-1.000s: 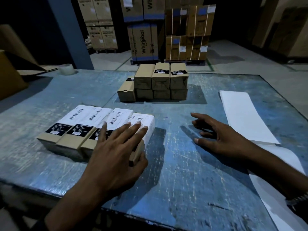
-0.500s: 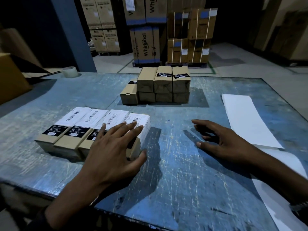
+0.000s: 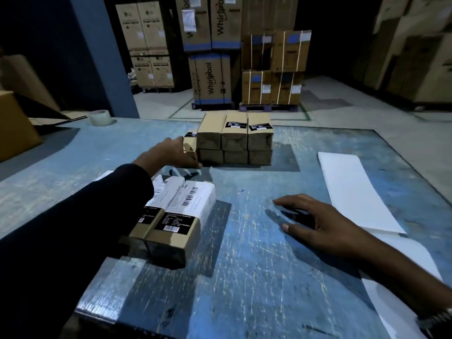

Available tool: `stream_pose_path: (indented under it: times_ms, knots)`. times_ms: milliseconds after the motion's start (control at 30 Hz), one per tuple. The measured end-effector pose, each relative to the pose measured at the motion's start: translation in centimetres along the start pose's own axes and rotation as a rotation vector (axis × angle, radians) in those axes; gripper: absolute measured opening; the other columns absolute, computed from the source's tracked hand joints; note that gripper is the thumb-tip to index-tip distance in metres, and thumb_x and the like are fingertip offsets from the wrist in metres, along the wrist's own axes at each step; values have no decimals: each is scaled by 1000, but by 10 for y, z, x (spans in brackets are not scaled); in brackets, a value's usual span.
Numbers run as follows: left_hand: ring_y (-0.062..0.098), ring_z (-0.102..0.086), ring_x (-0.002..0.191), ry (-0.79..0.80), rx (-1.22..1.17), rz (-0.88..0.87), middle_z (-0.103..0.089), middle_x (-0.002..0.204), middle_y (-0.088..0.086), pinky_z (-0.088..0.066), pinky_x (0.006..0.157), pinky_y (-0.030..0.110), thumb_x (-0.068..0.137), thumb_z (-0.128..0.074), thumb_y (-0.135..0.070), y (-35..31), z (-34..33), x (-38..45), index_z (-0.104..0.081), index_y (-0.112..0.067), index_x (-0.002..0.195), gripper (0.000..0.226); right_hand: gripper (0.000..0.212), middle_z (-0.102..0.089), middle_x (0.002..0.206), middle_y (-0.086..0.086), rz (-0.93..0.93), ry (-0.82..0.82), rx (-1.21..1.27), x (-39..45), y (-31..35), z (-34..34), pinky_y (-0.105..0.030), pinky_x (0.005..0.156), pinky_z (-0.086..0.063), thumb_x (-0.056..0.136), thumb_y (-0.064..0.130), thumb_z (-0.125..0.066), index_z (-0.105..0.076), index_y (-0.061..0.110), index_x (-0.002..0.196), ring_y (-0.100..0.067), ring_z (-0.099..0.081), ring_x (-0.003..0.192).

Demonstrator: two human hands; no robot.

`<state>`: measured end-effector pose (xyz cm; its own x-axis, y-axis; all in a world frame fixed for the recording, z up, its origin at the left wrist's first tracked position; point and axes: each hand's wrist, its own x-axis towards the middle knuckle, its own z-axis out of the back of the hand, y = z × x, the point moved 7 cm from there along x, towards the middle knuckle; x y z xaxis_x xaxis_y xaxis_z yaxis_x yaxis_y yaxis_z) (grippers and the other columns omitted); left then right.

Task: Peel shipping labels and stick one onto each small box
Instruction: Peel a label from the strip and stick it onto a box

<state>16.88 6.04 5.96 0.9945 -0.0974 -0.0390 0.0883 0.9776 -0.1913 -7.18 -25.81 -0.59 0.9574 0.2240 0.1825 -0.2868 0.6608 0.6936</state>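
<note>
A: At a warehouse table (image 3: 244, 277), the left hand (image 3: 171, 154) reaches across to a lone small box (image 3: 190, 145) standing just left of the unlabelled stack (image 3: 234, 140); the thumb lies along the box's near end, the fingers go round its far side; whether they have closed on it cannot be told.

B: And the right hand (image 3: 315, 223)?

A: Spread, fingertips resting on the tabletop, holding nothing; the white label sheets (image 3: 354, 192) lie just beyond it to the right.

B: Boxes already done?

A: A row of labelled boxes (image 3: 181, 211) sits near the front edge, white shipping labels on top, partly under the dark sleeve (image 3: 97, 216).

B: How should the fetch go?

A: Likely best to take the single box by its long sides and draw it clear of the stack it touches, so the two-high pile is not nudged; set it down beside the finished row with its plain face up; keep the sleeve off the labels below.

B: The setting?

A: A scuffed, blue-painted surface, scratched pale in places; a roll of clear tape (image 3: 101, 117) and a brown carton (image 3: 17, 130) at the far left; beyond, a dim concrete floor, a blue pillar (image 3: 105, 57), and tall appliance cartons (image 3: 210, 79) on pallets, some strapped.
</note>
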Motion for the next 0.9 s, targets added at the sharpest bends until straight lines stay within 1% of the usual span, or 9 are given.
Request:
stream_pose_path:
  times_ms: [100,233,300,433,500,633,733,833,900]
  knots:
    - [33,-59,115,21,-100,24,-59,136,17,-52,93,38,75,-92,-48,6,-13,9,-48,-13,143,89,49,-56,140,35,-8,-3,-4,2,-1,0,-2,103,-40,97,36,-76,-60,48,141,17,-51,132]
    - [29,-59,100,-65,-160,18,-62,119,12,-48,79,32,81,-86,-41,4,-10,12,-54,-17,129,62,47,-56,138,37,-8,1,-6,2,-2,-1,-1,102,-40,97,36,-76,-60,50,139,18,-51,131]
    - [28,-60,98,-113,-169,38,-63,113,10,-48,78,32,84,-80,-46,6,-7,10,-56,-16,123,55,46,-56,137,39,-13,-5,-6,1,-1,0,0,101,-40,96,37,-76,-60,51,137,19,-51,130]
    - [26,-68,85,-205,-210,104,-67,94,7,-57,77,32,87,-69,-66,13,4,0,-63,-10,111,61,46,-57,138,37,-10,-1,-2,0,3,0,1,100,-39,96,35,-76,-61,50,137,20,-52,129]
    - [25,-70,79,-238,-229,129,-68,87,7,-58,73,31,88,-66,-67,15,20,-13,-66,-7,101,61,46,-58,139,34,-11,-3,2,1,5,0,0,100,-40,97,34,-76,-61,48,137,19,-52,129]
    - [30,-72,88,-338,-347,133,-73,98,10,-64,85,41,74,-63,-66,17,56,-54,-69,-11,111,66,46,-59,140,30,-16,-8,-2,0,6,0,0,100,-40,97,31,-77,-63,45,138,17,-54,129]
    - [27,-74,89,-388,-631,34,-75,103,9,-65,85,47,66,-62,-69,2,71,-101,-72,-20,112,69,43,-63,138,27,-32,-43,39,-1,9,1,-4,101,-45,97,27,-77,-65,45,135,16,-56,128]
    - [19,-75,87,-371,-793,-108,-77,110,5,-67,79,43,68,-62,-67,-30,70,-149,-76,-24,115,65,36,-69,129,29,-61,-99,85,-2,9,2,-12,103,-51,98,27,-77,-70,45,128,13,-61,124]
    - [12,-73,89,-367,-698,-224,-73,117,-7,-63,74,27,75,-67,-64,-59,58,-178,-69,-29,135,70,29,-73,125,27,-106,-140,195,-3,8,5,-22,103,-55,98,31,-76,-74,43,125,8,-66,119]
